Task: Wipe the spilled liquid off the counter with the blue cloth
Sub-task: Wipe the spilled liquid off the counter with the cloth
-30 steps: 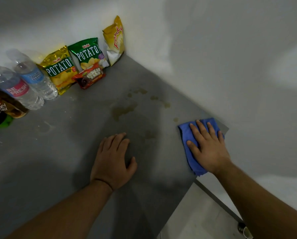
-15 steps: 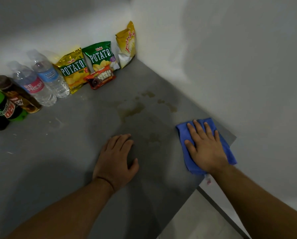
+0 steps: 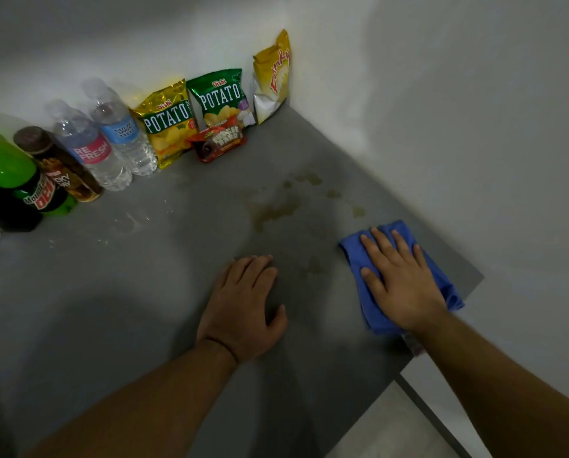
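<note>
The person's right hand (image 3: 400,279) lay flat on the crumpled blue cloth (image 3: 445,289), fingers straight and a little spread, pressing down on it rather than gripping it; the cloth sat on the matte grey tabletop (image 3: 111,292) near its right-hand corner, close to the white wall (image 3: 458,127), and its near side reached the tabletop's edge. The left hand (image 3: 243,309) rested palm down on the bare surface well to the left of the cloth, fingers relaxed and together, thumb out, holding nothing.

The spilled liquid (image 3: 273,211) showed as yellowish-brown blotches beyond the two hands, nearer the corner of the walls; the largest patch lay apart from the cloth, with small drops (image 3: 359,211) scattered just past the cloth's far edge and one faint spot (image 3: 314,267) between the hands (hard to make out in that dim light).

Along the back wall stood a row of things: a yellow-and-white snack bag (image 3: 273,81) in the corner; a green potato-chip bag (image 3: 222,97); a yellow potato-chip bag (image 3: 167,127); a small red snack packet (image 3: 220,142) lying in front of those two; two clear plastic water bottles (image 3: 91,147); a brown drink bottle (image 3: 58,166); and a green soda bottle (image 3: 19,173) at the far left.
</note>
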Demonstrator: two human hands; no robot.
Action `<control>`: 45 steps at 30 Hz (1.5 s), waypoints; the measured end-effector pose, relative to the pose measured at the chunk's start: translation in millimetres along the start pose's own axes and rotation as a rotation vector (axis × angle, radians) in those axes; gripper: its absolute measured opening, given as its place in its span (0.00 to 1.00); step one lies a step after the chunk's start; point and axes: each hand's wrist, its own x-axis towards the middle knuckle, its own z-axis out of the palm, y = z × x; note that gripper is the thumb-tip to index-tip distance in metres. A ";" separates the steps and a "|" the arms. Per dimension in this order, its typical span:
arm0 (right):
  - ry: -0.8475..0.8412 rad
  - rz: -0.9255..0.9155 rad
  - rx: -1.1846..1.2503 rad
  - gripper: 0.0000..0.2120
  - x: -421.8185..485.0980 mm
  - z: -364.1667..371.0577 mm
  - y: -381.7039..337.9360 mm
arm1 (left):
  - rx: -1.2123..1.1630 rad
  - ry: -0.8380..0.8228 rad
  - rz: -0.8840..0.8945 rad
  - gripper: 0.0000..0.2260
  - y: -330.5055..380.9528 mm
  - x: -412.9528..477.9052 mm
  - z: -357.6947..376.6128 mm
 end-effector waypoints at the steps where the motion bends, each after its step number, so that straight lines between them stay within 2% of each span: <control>1: -0.003 0.055 -0.009 0.31 11.9 0.4 -10.3 | 0.001 0.000 -0.002 0.25 0.0 -0.4 -0.1; 4: 0.001 0.077 -0.031 0.32 25.5 3.1 -42.6 | -0.006 -0.003 -0.007 0.26 -0.1 -0.5 -0.7; 9: -0.045 -0.252 0.003 0.29 -11.0 10.4 -35.2 | -0.022 0.016 0.002 0.26 -2.1 -0.1 2.1; 11: -0.059 -0.298 0.032 0.29 -14.3 5.7 -15.9 | -0.026 0.011 0.004 0.26 -2.9 -0.1 3.4; 14: -0.024 -0.179 0.023 0.29 2.0 2.2 -11.1 | -0.026 0.006 0.006 0.26 -4.6 0.2 5.1; 17: 0.015 0.027 -0.011 0.30 28.0 7.3 -43.1 | -0.028 0.014 0.016 0.27 -5.5 -0.2 6.8; 19: 0.028 0.070 -0.022 0.31 32.9 11.7 -67.5 | -0.029 0.025 0.023 0.27 -6.1 -0.6 8.1; 22: -0.006 -0.080 -0.016 0.31 12.9 17.0 -77.4 | -0.038 0.039 0.034 0.28 -7.4 -0.8 10.4; 26: -0.072 -0.263 -0.001 0.28 -14.3 11.4 -42.6 | -0.081 0.051 0.032 0.27 -8.9 0.0 11.3; 29: -0.037 -0.155 -0.003 0.29 0.4 5.5 -36.1 | -0.105 0.056 0.031 0.27 -9.5 0.7 10.5; 33: 0.027 0.085 -0.005 0.30 35.5 11.0 -79.2 | -0.139 0.069 0.029 0.24 -9.5 -0.1 8.6; 35: 0.015 0.044 -0.024 0.31 35.8 15.6 -99.0 | -0.185 0.093 0.021 0.23 -11.3 -0.8 7.6; 37: -0.021 -0.092 -0.041 0.31 23.3 19.3 -101.2 | -0.249 0.125 0.005 0.21 -13.2 -1.7 6.6; 41: -0.092 -0.355 -0.016 0.29 4.4 13.2 -64.1 | -0.389 0.207 -0.079 0.18 -17.8 1.2 -0.3; 43: -0.086 -0.332 -0.010 0.28 10.0 6.9 -52.3 | -0.402 0.215 -0.108 0.17 -23.6 4.8 -4.8; 45: -0.050 -0.228 -0.012 0.28 24.8 4.3 -59.1 | -0.362 0.197 -0.119 0.18 -32.5 8.4 -9.7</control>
